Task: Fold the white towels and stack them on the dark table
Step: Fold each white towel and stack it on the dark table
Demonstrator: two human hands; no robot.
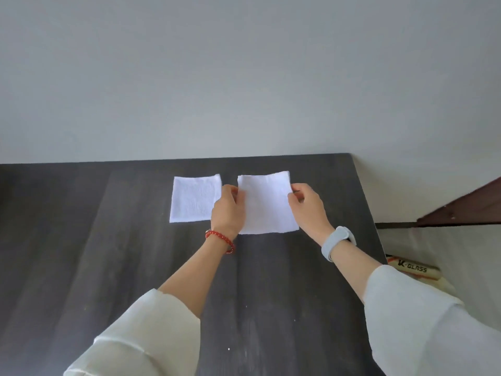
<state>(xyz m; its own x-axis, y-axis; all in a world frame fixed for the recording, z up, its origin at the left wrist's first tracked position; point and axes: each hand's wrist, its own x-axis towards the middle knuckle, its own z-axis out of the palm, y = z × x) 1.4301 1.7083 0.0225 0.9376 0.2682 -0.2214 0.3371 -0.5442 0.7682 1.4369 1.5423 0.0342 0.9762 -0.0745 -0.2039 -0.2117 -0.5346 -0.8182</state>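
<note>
We count two white towels on the dark table (108,267), both toward its far edge near the pale wall (244,77). The left towel (192,198) lies flat, a folded near-square, its sides roughly parallel to the table's far edge, with no clear long axis. The right towel (267,203) sits just beside it, apart by a narrow strip of dark wood, and is slightly taller than wide, so its long axis runs away from us toward the wall; it is turned a little, its far right corner sitting highest.

We see two hands, both on the right towel. Our left hand (229,210) pinches its left edge near the far corner, thumb on top, and the back of this hand covers the near right corner of the left towel. Our right hand (307,206) pinches the right edge with curled fingers.

One red bead bracelet (220,241) circles the left wrist and one pale blue watch band (337,242) the right. Both arms wear loose white sleeves (141,335). Off the table's right edge lies one tube (412,268) printed with lettering.
</note>
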